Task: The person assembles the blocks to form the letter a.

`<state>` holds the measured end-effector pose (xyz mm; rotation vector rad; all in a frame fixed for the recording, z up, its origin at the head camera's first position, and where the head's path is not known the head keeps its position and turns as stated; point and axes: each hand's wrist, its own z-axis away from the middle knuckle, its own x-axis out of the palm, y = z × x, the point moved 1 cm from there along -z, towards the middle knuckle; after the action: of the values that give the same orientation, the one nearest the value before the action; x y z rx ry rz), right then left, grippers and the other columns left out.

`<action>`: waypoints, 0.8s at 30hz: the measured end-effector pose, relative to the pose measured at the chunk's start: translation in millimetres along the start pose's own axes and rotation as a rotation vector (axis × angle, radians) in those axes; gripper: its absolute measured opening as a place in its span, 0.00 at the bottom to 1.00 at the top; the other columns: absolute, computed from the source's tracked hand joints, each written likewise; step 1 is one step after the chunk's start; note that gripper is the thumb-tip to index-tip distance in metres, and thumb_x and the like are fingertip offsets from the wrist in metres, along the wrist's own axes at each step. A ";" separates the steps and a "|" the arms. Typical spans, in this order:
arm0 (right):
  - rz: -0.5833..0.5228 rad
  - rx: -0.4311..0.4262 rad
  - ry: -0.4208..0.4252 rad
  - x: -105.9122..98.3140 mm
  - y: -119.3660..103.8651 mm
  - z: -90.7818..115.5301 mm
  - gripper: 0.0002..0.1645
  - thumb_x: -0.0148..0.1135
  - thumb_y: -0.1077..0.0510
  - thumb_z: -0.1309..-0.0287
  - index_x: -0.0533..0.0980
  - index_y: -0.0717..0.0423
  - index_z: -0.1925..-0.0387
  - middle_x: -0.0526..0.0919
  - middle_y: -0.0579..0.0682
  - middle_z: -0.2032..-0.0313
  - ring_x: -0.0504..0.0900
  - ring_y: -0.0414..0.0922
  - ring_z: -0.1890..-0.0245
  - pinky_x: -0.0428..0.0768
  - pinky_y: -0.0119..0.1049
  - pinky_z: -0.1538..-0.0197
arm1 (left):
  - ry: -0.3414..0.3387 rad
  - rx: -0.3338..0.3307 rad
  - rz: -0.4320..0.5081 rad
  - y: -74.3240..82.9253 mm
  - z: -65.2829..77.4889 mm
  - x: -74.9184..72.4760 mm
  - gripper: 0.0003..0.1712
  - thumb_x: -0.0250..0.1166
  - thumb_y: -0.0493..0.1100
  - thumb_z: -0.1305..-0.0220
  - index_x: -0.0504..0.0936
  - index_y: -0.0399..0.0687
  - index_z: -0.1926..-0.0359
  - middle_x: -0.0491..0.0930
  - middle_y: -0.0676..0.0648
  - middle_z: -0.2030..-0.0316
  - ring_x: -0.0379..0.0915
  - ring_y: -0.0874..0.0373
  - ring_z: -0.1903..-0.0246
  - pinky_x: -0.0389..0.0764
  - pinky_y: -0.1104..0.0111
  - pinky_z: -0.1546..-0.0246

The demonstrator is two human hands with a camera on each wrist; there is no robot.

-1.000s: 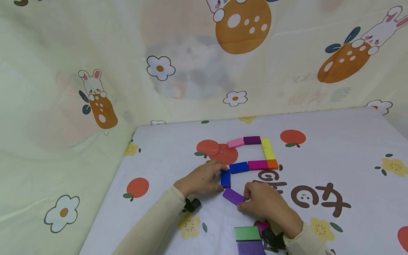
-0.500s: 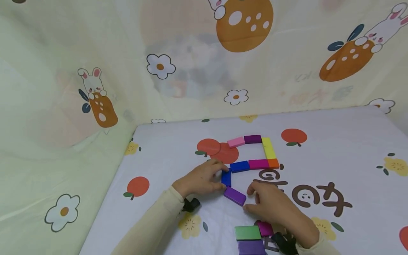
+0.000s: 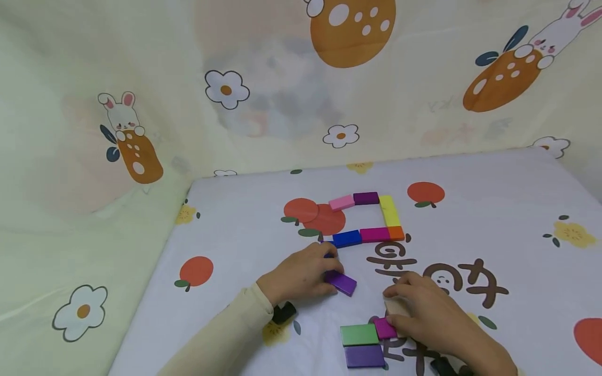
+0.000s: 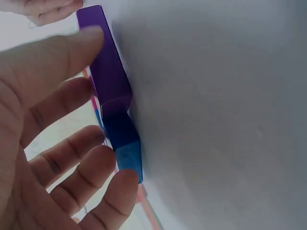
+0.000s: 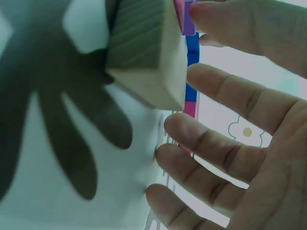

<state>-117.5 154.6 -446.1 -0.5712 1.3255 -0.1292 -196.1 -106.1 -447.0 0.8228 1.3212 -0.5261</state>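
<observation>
My left hand (image 3: 303, 274) pinches the left end of a purple block (image 3: 345, 284) lying flat on the cloth. In the left wrist view the thumb lies across this purple block (image 4: 109, 67), with the index finger on its far side. A blue block (image 4: 122, 130) joins its end, mostly covered by my fingers in the head view. My right hand (image 3: 435, 308) is over a plain wooden block (image 3: 396, 307), fingers extended and spread. The right wrist view shows the wooden block (image 5: 144, 52) at the fingertips; the hand partly hides it in the head view.
A bent row continues away: blue (image 3: 347, 238), magenta (image 3: 374, 235), orange (image 3: 396, 233), yellow (image 3: 389, 211), dark purple (image 3: 366, 198) and pink (image 3: 342, 202) blocks. Near the front lie green (image 3: 359, 335), violet (image 3: 365, 356) and small magenta (image 3: 385, 328) blocks. A printed curtain (image 3: 282, 52) stands behind.
My right hand has let go of the purple block and moved right and nearer, to the wooden block. The left hand has shifted from the blue block onto the purple one.
</observation>
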 end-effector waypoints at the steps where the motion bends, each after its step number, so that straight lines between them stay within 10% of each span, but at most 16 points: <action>1: -0.009 -0.003 -0.002 0.4 0.9 0.2 0.19 0.80 0.49 0.52 0.88 0.43 0.55 0.80 0.45 0.55 0.76 0.45 0.54 0.80 0.51 0.51 | 0.002 -0.007 -0.002 -0.2 0.3 -0.3 0.20 0.75 0.54 0.36 0.88 0.58 0.44 0.76 0.50 0.43 0.72 0.58 0.45 0.78 0.72 0.48; 13: -0.020 0.156 -0.048 5.6 -1.6 -3.9 0.27 0.78 0.48 0.48 0.85 0.53 0.46 0.71 0.47 0.72 0.71 0.44 0.69 0.71 0.39 0.69 | 0.004 -0.016 0.010 -3.2 -1.9 1.0 0.19 0.74 0.53 0.35 0.88 0.55 0.45 0.77 0.50 0.45 0.72 0.59 0.46 0.78 0.73 0.48; 24: 0.062 -0.145 0.027 10.7 -17.9 0.9 0.21 0.81 0.43 0.50 0.88 0.41 0.54 0.80 0.40 0.57 0.75 0.42 0.55 0.80 0.46 0.52 | -0.012 -0.017 0.019 -0.1 -7.8 0.9 0.20 0.74 0.53 0.35 0.87 0.56 0.44 0.76 0.50 0.44 0.72 0.59 0.45 0.77 0.74 0.46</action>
<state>-109.8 135.3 -447.1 -0.6525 1.3852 0.0101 -200.9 -100.0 -448.2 0.8157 1.3044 -0.5034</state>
